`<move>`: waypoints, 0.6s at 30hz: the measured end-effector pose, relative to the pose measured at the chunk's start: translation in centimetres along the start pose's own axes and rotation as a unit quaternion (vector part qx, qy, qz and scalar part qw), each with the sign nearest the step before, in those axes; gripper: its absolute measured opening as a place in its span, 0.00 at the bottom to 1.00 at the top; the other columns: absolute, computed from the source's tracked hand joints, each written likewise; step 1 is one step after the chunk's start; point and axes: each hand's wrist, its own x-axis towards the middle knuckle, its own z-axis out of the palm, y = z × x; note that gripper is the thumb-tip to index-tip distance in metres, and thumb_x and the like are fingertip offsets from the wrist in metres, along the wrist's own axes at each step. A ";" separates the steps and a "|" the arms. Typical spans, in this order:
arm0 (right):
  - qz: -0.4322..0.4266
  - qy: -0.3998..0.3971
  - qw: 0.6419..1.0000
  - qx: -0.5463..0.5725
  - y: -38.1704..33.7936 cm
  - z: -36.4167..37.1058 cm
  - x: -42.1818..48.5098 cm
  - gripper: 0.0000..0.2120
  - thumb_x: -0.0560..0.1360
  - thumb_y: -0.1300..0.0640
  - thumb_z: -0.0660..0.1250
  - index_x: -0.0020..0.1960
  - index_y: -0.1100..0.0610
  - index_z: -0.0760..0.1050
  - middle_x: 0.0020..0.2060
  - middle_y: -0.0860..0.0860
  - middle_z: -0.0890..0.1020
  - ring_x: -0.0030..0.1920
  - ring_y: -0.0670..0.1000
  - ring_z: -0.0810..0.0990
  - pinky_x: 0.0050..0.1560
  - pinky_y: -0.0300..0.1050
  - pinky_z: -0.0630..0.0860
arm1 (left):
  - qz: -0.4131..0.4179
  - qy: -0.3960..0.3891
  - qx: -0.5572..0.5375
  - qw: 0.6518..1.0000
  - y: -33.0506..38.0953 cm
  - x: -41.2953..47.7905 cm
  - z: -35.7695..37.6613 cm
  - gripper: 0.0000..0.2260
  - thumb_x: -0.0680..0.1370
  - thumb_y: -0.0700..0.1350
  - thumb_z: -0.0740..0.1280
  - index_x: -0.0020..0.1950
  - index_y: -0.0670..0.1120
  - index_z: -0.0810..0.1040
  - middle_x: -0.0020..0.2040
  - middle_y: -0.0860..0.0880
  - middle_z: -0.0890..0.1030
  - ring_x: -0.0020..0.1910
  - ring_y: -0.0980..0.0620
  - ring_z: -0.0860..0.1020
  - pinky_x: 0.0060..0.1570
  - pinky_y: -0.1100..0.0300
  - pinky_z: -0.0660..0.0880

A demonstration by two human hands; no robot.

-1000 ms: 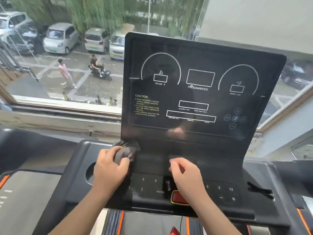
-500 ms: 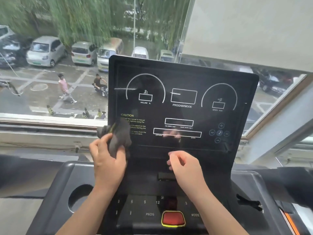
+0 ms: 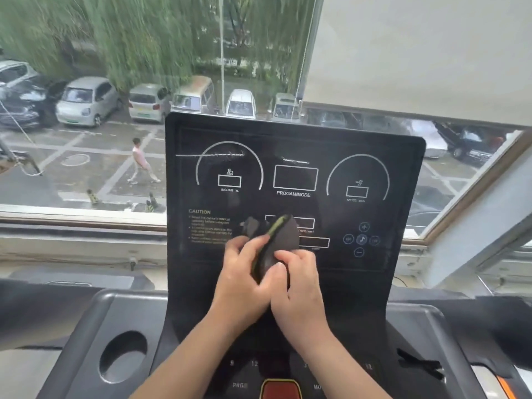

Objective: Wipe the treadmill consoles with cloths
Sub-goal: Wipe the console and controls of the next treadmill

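A dark grey cloth with a yellow-green hem sits in the middle of the frame, bunched against the lower half of the upright black treadmill console. Both hands have it: the left hand has its fingers curled round the left side of the wad, and the right hand pinches the lower right part between thumb and fingers. The cloth looks soft, light and limp, so it should crumple to any shape. It is best gathered into a pad in the palm with the loose corners tucked in, so they do not trail over the keys. The console face looks hard, glossy and smooth, and a streaky white smear crosses its upper left. It probably wants flat, even pressure rather than scrubbing. Legible print on the panel reads "INCLINE %", "SPEED" and "CAUTION", plus a centre label close to "PROGAM/MODE", though blur muddles its letters. The small text under "CAUTION" cannot be read. At the bottom of the frame the keypad shows "9", "12" and "PROG" beside a red button.
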 end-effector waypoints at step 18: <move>-0.483 -0.140 0.781 -0.370 -2.7 5.7 6.2 0.37 0.58 0.58 0.82 0.63 0.54 0.69 0.62 0.56 0.73 0.59 0.62 0.72 0.55 0.59 0.76 | -0.266 0.210 -0.149 0.929 -11.2 -3.2 -7.4 0.13 0.85 0.49 0.63 0.66 0.62 0.81 0.65 0.59 0.80 0.64 0.63 0.77 0.70 0.59 0.72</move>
